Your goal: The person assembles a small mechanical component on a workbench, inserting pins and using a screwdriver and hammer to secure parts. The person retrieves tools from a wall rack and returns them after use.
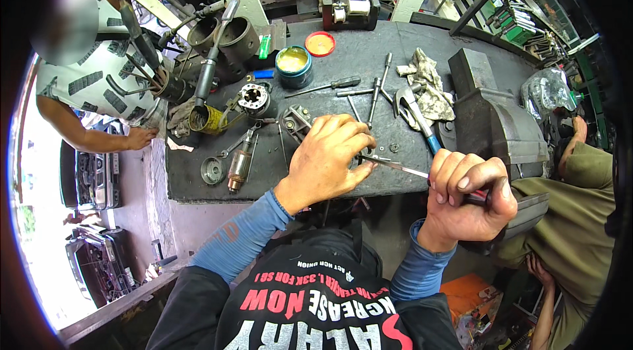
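Note:
My right hand (467,197) is wrapped around the reddish handle of a screwdriver (410,170). The blade points left, its tip reaching my left fingertips. Over the bench's front part, my left hand (331,157) curls its fingers about a small dark metal part (366,151), mostly hidden beneath them. Just behind that hand lies a grey metal housing (297,122). To its left rest a motor armature (241,164) with a copper end and a round metal cap (212,171). A small nut-like piece (394,147) sits between my hands.
On the dark bench (264,182) are a hammer (417,116), a T-handle wrench (376,99), another screwdriver (330,86), a grease tub (294,66), a rag (427,86) and a vise (349,8). A large metal casing (491,109) stands right. People are at both sides.

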A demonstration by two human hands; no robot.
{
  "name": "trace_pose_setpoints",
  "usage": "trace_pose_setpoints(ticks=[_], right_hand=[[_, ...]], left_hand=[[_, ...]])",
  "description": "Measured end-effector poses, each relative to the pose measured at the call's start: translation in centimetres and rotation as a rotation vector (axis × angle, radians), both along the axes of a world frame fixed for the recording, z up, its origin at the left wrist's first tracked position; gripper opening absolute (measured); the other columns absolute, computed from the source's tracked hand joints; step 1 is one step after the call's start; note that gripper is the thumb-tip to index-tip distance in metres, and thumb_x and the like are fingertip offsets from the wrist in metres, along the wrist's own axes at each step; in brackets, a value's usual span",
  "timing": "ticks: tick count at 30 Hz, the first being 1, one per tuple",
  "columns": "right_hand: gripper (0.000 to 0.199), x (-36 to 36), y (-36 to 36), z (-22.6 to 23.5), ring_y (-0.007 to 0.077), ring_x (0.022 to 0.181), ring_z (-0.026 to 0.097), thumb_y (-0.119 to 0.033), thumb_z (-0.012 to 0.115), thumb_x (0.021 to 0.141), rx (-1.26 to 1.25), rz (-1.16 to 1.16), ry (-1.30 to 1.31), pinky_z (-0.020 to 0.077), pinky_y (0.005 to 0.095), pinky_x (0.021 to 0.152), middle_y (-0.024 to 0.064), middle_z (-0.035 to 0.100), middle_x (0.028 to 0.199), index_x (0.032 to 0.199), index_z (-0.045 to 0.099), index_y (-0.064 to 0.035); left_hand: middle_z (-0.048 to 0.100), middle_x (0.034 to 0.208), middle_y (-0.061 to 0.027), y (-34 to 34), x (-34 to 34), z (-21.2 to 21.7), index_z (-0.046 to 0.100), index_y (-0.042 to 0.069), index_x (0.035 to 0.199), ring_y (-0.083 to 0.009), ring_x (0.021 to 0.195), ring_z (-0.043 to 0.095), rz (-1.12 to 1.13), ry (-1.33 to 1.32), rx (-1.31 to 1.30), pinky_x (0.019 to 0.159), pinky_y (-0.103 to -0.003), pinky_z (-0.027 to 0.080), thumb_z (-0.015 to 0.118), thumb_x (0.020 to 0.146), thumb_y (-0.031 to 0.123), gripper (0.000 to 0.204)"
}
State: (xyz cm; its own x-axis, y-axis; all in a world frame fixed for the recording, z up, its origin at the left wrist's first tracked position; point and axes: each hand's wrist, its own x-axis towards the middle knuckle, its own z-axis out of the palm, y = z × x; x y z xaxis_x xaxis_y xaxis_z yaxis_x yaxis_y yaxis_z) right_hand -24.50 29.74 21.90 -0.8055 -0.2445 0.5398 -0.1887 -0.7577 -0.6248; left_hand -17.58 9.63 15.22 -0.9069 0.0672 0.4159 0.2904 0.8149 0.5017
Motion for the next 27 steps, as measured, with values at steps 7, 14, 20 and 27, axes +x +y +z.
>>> trace_pose_setpoints(ticks=[7,14,20,27], right_hand=[[0.045,0.0,0.0,0.3,0.0188,0.043,0.044,-0.034,0.047,0.102,0.049,0.039,0.06,0.0351,0.0373,0.049,0.0092,0.049,0.054,0.078,0.058,0.002],[0.044,-0.1,0.2,0.5,0.0199,0.043,0.047,-0.033,0.05,0.1,0.078,0.101,0.099,0.0358,0.0379,0.048,0.0109,0.053,0.054,0.074,0.058,0.0026],[0.044,-0.3,-0.1,0.8,0.0206,0.041,0.046,-0.032,0.052,0.097,0.097,0.151,0.163,0.0347,0.0383,0.046,0.0106,0.052,0.053,0.07,0.057,0.0029],[0.071,1.2,0.0,1.8,0.0262,0.078,0.064,-0.057,0.068,0.099,0.374,-0.07,0.005,0.0519,0.037,0.068,0.0147,0.064,0.088,0.135,0.054,0.0029]], left_hand=[[0.074,0.111,-0.0019,-0.2,0.0,0.1,0.075,0.01,0.094,-0.0271,0.122,0.064,-0.013,-0.014,0.001,0.108,-0.044,0.047,0.088,0.075,0.019,0.025],[0.074,0.108,-0.002,-0.3,0.1,-0.3,0.075,0.01,0.092,-0.0265,0.12,0.065,-0.012,0.013,0.03,0.108,-0.045,0.047,0.087,0.075,0.017,0.022],[0.074,0.106,-0.0024,-0.4,0.1,-0.5,0.075,0.009,0.092,-0.0262,0.12,0.065,-0.022,0.014,0.027,0.109,-0.045,0.046,0.087,0.075,0.017,0.022],[0.073,0.11,-0.0047,-0.6,0.2,-0.7,0.076,0.01,0.093,-0.0298,0.121,0.064,-0.051,-0.02,0.015,0.111,-0.049,0.046,0.084,0.079,0.015,0.018]])
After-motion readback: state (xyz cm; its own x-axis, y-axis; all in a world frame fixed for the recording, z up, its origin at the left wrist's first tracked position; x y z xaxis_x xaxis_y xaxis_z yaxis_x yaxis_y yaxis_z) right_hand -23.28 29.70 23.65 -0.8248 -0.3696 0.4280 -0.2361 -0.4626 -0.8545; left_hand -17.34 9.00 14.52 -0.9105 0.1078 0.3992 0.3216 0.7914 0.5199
